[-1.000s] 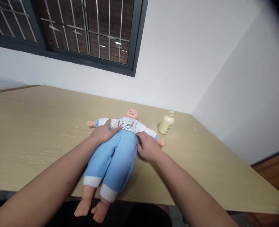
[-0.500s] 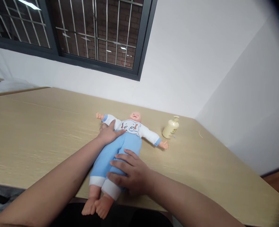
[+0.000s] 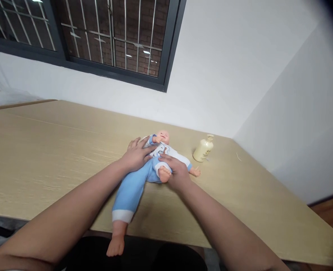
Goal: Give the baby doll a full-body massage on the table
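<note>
Doll (image 3: 136, 180), a single one, lay face up on one table (image 3: 253, 195), near one upright pump bottle (image 3: 203, 149). Two hands touched it: the left hand (image 3: 138, 155) rested on its upper body, fingers spread and uncurled; the right hand (image 3: 177, 171) had its fingers round one bent leg (image 3: 157, 165). One straight leg (image 3: 128, 197) reached past the table's edge.

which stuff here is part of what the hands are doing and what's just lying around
In hand:
- doll, on its back
- left hand, on its upper body
- right hand, at its bent leg
- table, under the doll

Lying about:
- bottle, upright, untouched
- thin strip, right of the bottle
</note>
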Motion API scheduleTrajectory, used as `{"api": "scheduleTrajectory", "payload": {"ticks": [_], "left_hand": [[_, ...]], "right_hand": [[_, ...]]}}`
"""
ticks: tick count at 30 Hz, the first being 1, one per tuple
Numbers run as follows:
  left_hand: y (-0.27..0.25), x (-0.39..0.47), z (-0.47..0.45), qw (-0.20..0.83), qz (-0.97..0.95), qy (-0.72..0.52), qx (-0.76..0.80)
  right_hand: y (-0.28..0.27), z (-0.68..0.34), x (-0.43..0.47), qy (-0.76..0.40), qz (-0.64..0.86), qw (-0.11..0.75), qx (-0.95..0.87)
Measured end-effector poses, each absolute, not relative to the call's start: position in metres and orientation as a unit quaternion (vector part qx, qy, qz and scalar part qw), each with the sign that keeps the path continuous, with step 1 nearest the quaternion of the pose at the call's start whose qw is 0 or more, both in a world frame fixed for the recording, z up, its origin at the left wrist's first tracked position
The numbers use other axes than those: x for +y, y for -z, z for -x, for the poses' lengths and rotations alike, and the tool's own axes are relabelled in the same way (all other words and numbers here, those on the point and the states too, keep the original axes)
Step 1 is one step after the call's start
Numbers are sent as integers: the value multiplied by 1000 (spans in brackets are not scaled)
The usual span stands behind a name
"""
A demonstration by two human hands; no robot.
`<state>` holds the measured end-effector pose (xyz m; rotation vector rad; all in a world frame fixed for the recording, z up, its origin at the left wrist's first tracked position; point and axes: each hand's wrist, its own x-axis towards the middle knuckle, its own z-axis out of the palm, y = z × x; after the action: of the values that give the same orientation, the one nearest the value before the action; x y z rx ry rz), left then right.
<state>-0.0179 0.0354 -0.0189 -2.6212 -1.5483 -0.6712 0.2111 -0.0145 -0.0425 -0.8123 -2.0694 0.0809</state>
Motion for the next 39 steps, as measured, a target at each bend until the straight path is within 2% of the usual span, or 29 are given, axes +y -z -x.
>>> {"api": "scheduleTrajectory", "payload": {"ticks": [5,11,13,15,19,25,29,33,39], "left_hand": [[25,40,23,-28,801,262,-537],[24,42,29,-192,640,276,-691],[23,41,29,-212,624,278,-699],[23,41,30,-210,621,281,-701],[29,44,32,-177,652,286,-680],[31,49,33,-32,815,265,-514],[27,51,29,30,876,222,-427],[24,49,27,42,873,218,-435],[23,45,26,1,836,237,-496]], "right_hand": [[32,-202,-37,52,271,441,-854],[37,-175,-79,115,115,260,-952],[44,-166,-89,128,86,232,-960],[49,-158,-97,143,68,241,-957],[44,-154,-103,167,69,314,-932],[19,-176,-72,184,173,397,-882],[20,-187,-48,169,233,393,-874],[26,-187,-37,147,261,369,-880],[21,-182,-54,142,218,405,-877]]}}
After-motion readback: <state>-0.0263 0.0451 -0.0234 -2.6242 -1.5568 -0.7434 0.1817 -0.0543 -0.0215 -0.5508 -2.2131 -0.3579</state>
